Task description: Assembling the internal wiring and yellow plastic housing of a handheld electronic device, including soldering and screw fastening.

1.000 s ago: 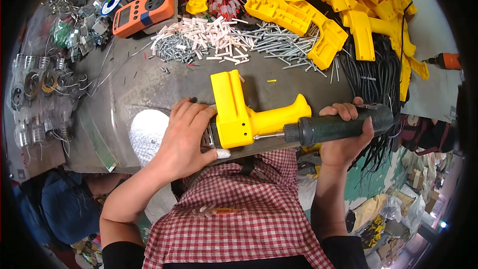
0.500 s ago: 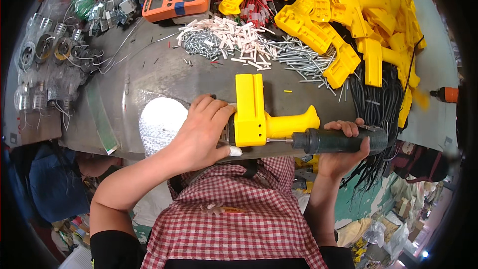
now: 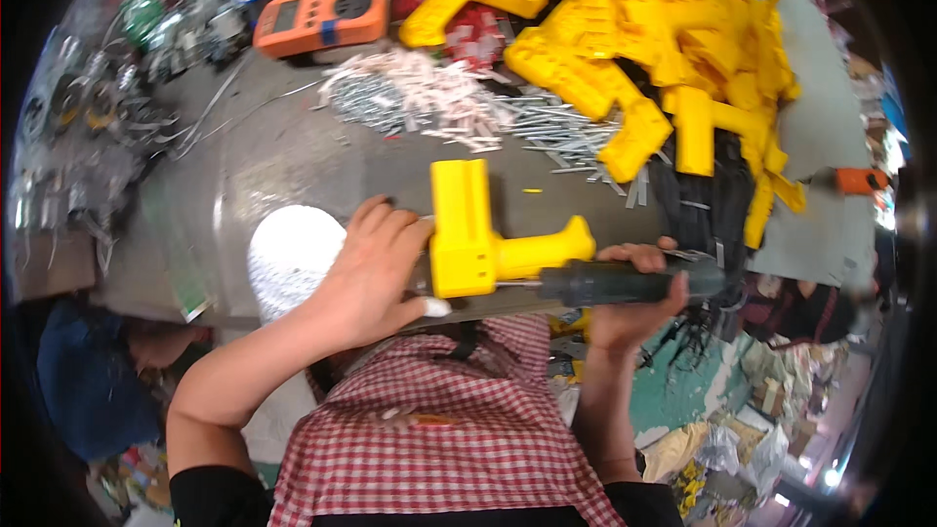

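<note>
A yellow plastic gun-shaped housing [image 3: 463,234] lies at the table's near edge, its handle pointing right. My left hand [image 3: 376,259] is closed around the left end of it, and a white wrap covers the thumb tip. In my right hand [image 3: 644,283] is a dark electric screwdriver [image 3: 610,281], held level with fingers wrapped round its body. Its thin bit reaches left to the housing's lower right side, just below the handle; the picture is too blurred to show the screw there. A round silvery pad [image 3: 293,252] lies left of my left hand.
Beyond the housing are piles of long screws [image 3: 561,127], white sleeves [image 3: 429,88] and short screws [image 3: 366,102]. Yellow housing shells [image 3: 673,20] heap up at far right, above black cables [image 3: 698,200]. An orange multimeter [image 3: 322,21] stands at the back; bagged metal parts [image 3: 83,137] lie left.
The whole view has shifted, so the table and its contents sit further left and slightly lower. Both hands keep their hold, and the screwdriver bit stays at the housing.
</note>
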Demonstrator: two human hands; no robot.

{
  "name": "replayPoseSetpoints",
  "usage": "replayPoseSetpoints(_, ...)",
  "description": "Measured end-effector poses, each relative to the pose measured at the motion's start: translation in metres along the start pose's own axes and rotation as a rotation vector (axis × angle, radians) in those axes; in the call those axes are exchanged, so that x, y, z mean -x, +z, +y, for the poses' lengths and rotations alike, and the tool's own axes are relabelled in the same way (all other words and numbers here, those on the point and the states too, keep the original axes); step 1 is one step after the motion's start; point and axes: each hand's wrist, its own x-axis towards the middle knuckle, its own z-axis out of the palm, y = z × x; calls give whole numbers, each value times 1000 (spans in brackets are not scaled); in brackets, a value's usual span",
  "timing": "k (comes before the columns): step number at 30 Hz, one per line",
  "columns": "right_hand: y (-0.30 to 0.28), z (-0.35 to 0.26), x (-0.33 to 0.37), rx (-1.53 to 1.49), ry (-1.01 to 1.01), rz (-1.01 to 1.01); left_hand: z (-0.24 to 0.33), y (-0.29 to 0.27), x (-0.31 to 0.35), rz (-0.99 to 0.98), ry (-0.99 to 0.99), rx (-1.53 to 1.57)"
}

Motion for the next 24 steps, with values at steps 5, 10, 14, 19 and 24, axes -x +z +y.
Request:
replayPoseSetpoints(5,-12,10,-1,-55,-30,-19,-1,-3,5,-28,-73,-29)
replayPoseSetpoints(10,-12,9,-2,-52,-26,-125,1,-5,0,-11,2,-62)
replayPoseSetpoints(14,7,-2,-21,121,99,-170,-4,-5,6,-18,20,-96)
replayPoseSetpoints(19,57,-89,-101,845,-472,2,3,-4,12,81,-45,-198)
replayPoseSetpoints(24,90,-171,-182,1946,-680,246,8,-18,30,22,-126,-319)
